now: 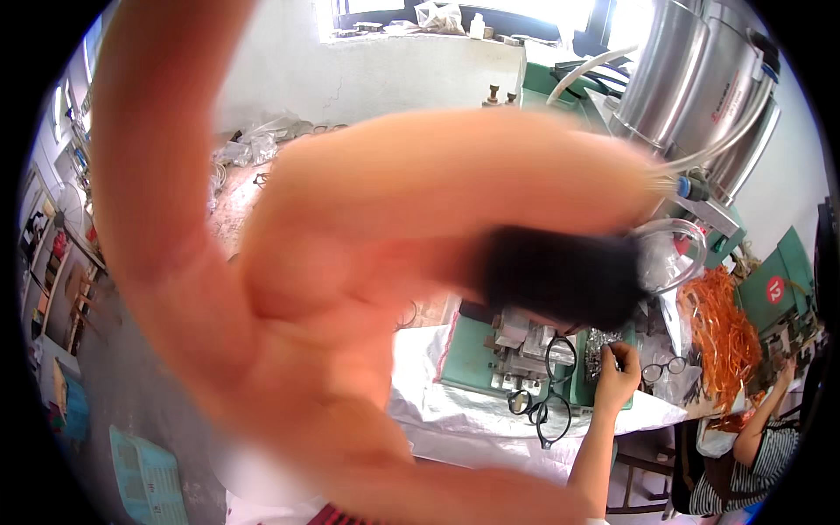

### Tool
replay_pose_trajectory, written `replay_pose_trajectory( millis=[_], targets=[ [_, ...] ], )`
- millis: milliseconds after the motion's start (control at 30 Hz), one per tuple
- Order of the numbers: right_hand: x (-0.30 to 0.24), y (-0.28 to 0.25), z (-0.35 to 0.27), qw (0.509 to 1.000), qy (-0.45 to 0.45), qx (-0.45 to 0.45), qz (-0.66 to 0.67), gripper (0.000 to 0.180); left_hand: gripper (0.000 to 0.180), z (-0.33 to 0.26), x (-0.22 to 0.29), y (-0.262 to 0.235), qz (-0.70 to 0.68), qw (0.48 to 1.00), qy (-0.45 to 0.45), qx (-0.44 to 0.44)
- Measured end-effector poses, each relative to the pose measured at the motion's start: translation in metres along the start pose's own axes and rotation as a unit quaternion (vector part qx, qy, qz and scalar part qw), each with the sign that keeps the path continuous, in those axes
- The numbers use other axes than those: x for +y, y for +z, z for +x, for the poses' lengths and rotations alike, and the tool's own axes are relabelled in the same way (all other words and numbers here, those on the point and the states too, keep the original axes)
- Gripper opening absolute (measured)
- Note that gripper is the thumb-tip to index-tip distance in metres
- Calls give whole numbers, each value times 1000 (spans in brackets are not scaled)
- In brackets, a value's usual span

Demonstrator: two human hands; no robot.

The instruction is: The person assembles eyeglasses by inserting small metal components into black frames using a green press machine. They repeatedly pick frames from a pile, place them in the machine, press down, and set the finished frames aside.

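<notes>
My left hand is raised very close to the camera and blurred, covering much of the view. Its fingers spread apart, one upward and others toward the right. A dark, sleeve-like black covering appears to sit on one finger; blur hides its details. Below, my right hand is at a tray of small shiny metal parts, fingertips drawn together; anything between them is too small to make out. Just left of it, black eyeglass frames rest against a small metal fixture on a green base.
Silver cylindrical tanks with hoses stand at the back right. Orange shredded strips and another eyeglass frame lie right of the tray. A striped-sleeved co-worker sits at far right. On the floor stands a light-blue plastic basket.
</notes>
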State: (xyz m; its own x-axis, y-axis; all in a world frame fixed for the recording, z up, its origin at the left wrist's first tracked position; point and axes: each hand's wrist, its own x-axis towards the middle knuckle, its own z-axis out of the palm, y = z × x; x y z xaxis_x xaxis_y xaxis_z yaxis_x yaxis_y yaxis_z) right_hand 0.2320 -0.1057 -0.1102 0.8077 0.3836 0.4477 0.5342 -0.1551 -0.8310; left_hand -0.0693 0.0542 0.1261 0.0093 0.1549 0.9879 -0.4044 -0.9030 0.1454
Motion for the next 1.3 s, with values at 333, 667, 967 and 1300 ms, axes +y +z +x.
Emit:
replay_pose_trajectory(
  millis=[333, 667, 967, 1300],
  targets=[
    [-3, -28, -24, 993, -49, 21, -107, 10, 15, -216, -116, -72, 493, 740, -291, -353],
    [-104, 25, -7, 964, -5, -124, 233, 26, 10, -220, -125, -80, 338, 810, -476, -59],
    [-122, 42, -15, 909, 100, -122, 385, 54, 41, -109, -31, 17, -94, 958, -270, -1],
    [-133, 4, -19, 940, 20, -198, 278, 49, 13, -100, 3, 38, -257, 792, -521, -185]
  ],
)
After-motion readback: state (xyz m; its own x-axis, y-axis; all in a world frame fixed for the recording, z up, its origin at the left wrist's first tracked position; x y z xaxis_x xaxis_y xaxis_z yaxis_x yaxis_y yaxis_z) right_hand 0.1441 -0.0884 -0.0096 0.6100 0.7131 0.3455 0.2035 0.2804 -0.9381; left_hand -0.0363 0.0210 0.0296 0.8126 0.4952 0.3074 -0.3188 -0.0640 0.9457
